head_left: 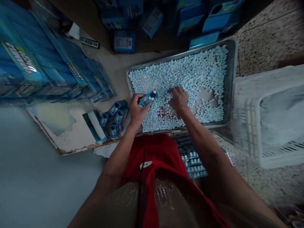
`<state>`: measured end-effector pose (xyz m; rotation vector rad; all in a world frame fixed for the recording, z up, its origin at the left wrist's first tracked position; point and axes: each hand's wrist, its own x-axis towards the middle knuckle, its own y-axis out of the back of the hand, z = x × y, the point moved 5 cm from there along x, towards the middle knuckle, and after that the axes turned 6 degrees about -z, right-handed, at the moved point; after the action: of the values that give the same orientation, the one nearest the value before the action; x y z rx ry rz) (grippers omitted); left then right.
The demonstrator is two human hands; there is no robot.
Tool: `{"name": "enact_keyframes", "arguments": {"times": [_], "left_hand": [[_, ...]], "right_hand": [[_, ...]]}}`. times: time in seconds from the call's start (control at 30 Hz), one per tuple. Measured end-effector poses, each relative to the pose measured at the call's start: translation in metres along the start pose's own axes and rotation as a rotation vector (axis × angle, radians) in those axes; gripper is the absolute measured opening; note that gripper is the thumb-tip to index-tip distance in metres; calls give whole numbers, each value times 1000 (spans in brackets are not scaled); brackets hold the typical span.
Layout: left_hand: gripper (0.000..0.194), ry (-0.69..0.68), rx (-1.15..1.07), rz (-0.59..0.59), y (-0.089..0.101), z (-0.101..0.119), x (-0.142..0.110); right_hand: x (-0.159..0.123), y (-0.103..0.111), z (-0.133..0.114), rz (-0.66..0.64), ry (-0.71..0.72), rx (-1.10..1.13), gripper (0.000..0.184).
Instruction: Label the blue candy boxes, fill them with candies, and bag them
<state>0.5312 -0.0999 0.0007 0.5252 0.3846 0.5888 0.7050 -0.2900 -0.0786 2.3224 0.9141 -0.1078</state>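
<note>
My left hand (138, 109) is closed around a small blue box (147, 98), held tilted over the left side of a metal tray (234, 79). A few white candies (152, 95) lie at the box's upper end, around its dark round window or opening. Small white and pale blue candies (161, 74) cover most of the tray. My right hand (178, 98) is down among them near the tray's middle, fingers curled inward against the pieces. Its fingertips are partly hidden by the candies.
Several small blue boxes (116, 115) stand left of the tray, beside a flat strip (95, 125). Wrapped blue packs (47, 69) line the far left. A cardboard carton (140, 47) with blue boxes sits behind. A white basket (255, 126) is at right; packed goods (193, 163) lie below.
</note>
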Motion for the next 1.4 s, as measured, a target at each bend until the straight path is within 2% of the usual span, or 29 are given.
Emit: {"name": "enact_keyframes", "arguments": {"times": [0.07,0.1,0.17,0.27,0.37,0.53,0.67,0.87,1.03,1.13,1.23,1.33,1.4], "left_hand": [[38,-46,44,-15,1,10,4],[39,-78,74,-23,2,17,6],[41,-141,144,-39,4,32,7],[42,-168,202,-71,5,46,6],[41,-110,162,-74,5,48,1],[41,-50,72,-51,4,48,-7],[36,-58,46,-73,-1,49,-8],[37,-76,53,-37,-3,48,-11],[36,-106,49,-73,-4,53,-13],[37,-114,40,-86,1,47,-9],[37,-82,36,-61,8,34,-5],[38,-51,-34,-105,4,21,-6],[38,-22,-132,-157,-5,14,-8]], "right_hand": [[4,7,-7,160,-145,336,23],[3,7,-13,189,-211,545,25],[-2,5,-32,156,-286,960,29],[-13,9,-74,65,-217,1350,33],[-20,17,-111,43,-100,1446,36],[-25,19,-139,90,13,1289,39],[-28,20,-143,115,66,1154,46],[-31,21,-150,175,105,1032,51],[-46,14,-163,231,186,909,51],[-56,24,-139,297,109,716,58],[-52,61,-85,436,-43,443,47],[-25,98,-33,469,-174,123,63],[2,106,-10,408,-215,-76,57]]}}
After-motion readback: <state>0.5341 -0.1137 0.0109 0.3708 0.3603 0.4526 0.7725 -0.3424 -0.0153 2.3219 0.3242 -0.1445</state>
